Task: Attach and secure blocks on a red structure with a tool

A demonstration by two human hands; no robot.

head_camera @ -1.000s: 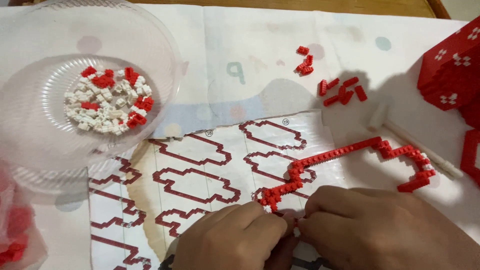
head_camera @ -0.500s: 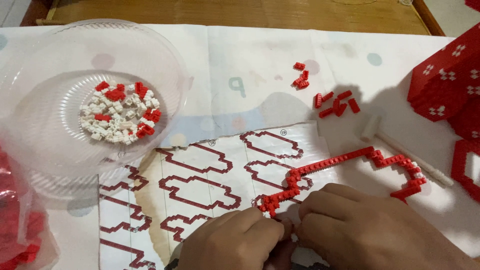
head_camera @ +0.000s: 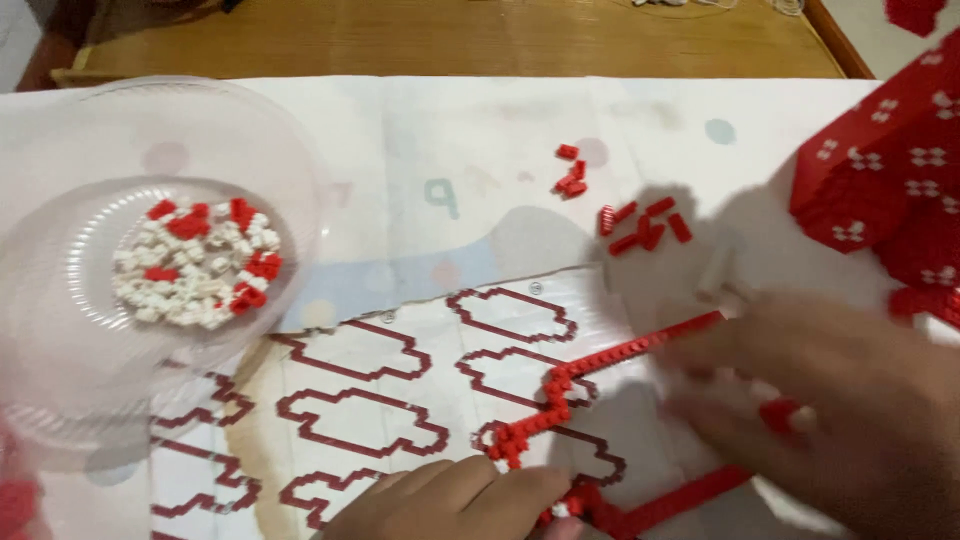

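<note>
Head view is looking down on a worktop of light wood, covered by a pale sheet with faint coloured shapes. The left hand is lying low at the bottom edge, its fingers curled and pressing on the near end of a red brick outline, a thin chain of small red bricks that is running up and to the right across a printed instruction sheet with dark red outline drawings. Its grip is pinching down on that chain rather than lifting it. The right hand is blurring over the far right part of the chain, fingers spread and bent above it; whether its grip is clenching anything, I cannot tell, though a small red piece is showing against the fingers. The chain is lying flat on the instruction sheet, between the two hands. A clear plastic bowl is sitting at the left, holding a heap of white and red bricks. Loose red bricks are lying above the sheet. A large red brick model with white patterns is standing at the right edge.
</note>
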